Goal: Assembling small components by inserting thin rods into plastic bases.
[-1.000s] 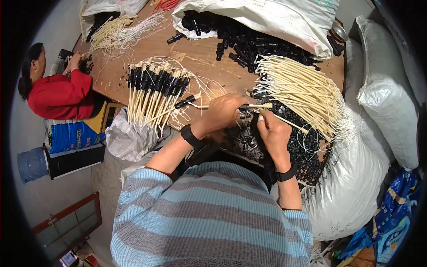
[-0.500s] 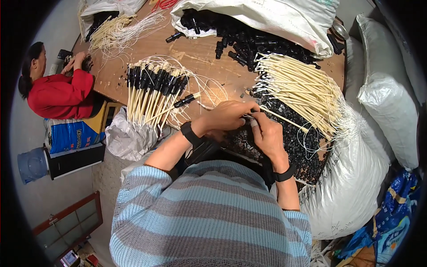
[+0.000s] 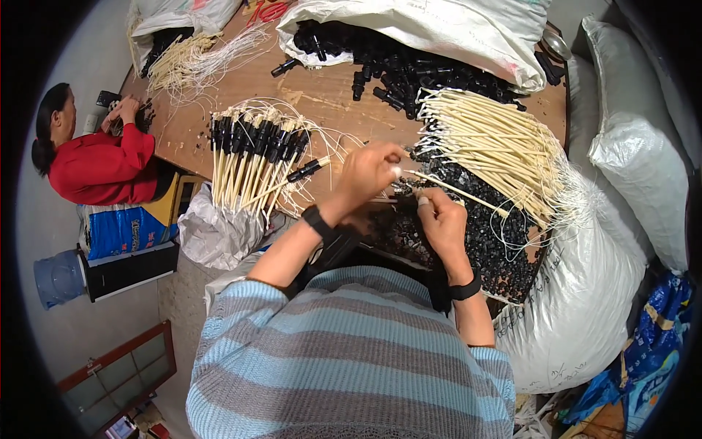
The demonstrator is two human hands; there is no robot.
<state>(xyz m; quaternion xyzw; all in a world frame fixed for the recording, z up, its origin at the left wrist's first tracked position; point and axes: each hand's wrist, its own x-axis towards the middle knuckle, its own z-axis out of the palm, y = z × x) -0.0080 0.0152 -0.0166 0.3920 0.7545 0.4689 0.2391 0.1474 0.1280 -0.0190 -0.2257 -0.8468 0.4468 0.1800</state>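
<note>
My left hand (image 3: 365, 175) is raised over the near edge of the table, its fingers bent and blurred. Pale wrapping shows at its thumb tip; whether anything lies between the fingers is unclear. Lower and to the right, my right hand (image 3: 443, 219) has thumb and forefinger pinched together, and what they grip is too small to make out. A single cream tube (image 3: 472, 196) slants just beyond the right hand, over a heap of small black pieces (image 3: 486, 249). Left of my hands lies a bundle of cream tubes with black connectors (image 3: 252, 139). One separate connector (image 3: 308, 169) rests across the bundle's right side.
A large pile of cream tubes (image 3: 497, 150) with white wires lies at right. Behind it, black connectors (image 3: 398, 80) spill from a white sack (image 3: 439, 29). Full white sacks (image 3: 578, 307) crowd the right side. A person in red (image 3: 102, 164) works at the table's far left.
My hands have come apart: the left has moved up and to the left, while the right stays near its place. The left end of the single cream tube is now more exposed.
</note>
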